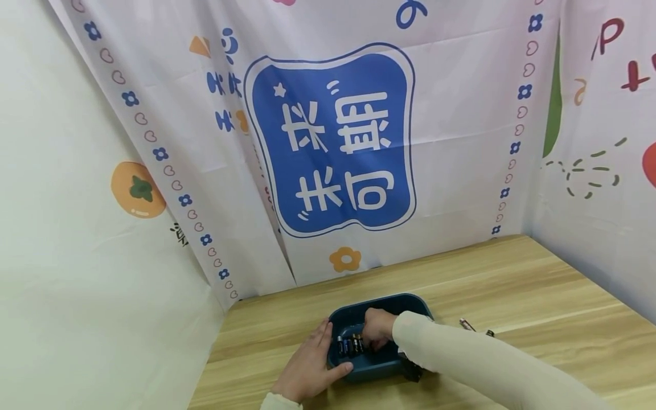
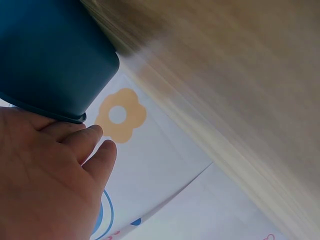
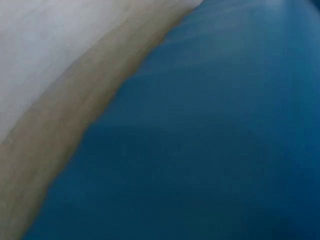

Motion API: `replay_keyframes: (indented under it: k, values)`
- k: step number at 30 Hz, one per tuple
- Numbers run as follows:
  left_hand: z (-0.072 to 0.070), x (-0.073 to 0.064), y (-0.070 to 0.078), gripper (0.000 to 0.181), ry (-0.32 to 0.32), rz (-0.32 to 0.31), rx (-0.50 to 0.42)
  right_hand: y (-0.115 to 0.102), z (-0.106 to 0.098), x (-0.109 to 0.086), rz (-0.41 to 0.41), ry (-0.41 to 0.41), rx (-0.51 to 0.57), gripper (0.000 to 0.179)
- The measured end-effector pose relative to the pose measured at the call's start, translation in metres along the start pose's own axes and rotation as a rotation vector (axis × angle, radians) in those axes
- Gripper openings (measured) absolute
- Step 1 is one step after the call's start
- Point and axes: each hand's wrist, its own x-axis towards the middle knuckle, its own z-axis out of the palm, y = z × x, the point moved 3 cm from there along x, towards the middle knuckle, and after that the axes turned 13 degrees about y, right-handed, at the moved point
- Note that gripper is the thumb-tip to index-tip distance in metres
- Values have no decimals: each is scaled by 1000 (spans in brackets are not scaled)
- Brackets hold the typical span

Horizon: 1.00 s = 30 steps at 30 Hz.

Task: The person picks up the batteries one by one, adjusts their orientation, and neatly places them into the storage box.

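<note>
A dark blue plastic bin (image 1: 366,374) stands on the table, with several small batteries (image 1: 351,345) side by side in a row inside it. My left hand (image 1: 312,364) rests against the bin's left side, fingers extended along the rim and thumb over the near edge. The left wrist view has the same hand (image 2: 50,175) with its fingertips at the bin's rim (image 2: 55,114). Inside the bin, my right hand (image 1: 378,327) reaches down just right of the battery row, fingers bent; I cannot tell what its hidden fingertips hold. Blurred blue bin wall (image 3: 200,130) fills most of the right wrist view.
To the right of the bin, a battery (image 1: 467,324) and another dark small cylinder (image 1: 490,333) lie on the wooden table (image 1: 543,296), partly behind my right sleeve (image 1: 461,353). A printed cloth (image 1: 446,171) hangs along the table's far edge.
</note>
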Motion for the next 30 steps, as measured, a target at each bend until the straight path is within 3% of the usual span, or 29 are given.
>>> replay_keyframes:
  k: [23, 30]
  values:
    - [-1, 0, 2, 96, 9, 3, -4, -3, -2, -6, -27, 9, 14, 9]
    - [-2, 0, 3, 97, -3, 2, -2, -1, -11, -7, -27, -26, 17, 8]
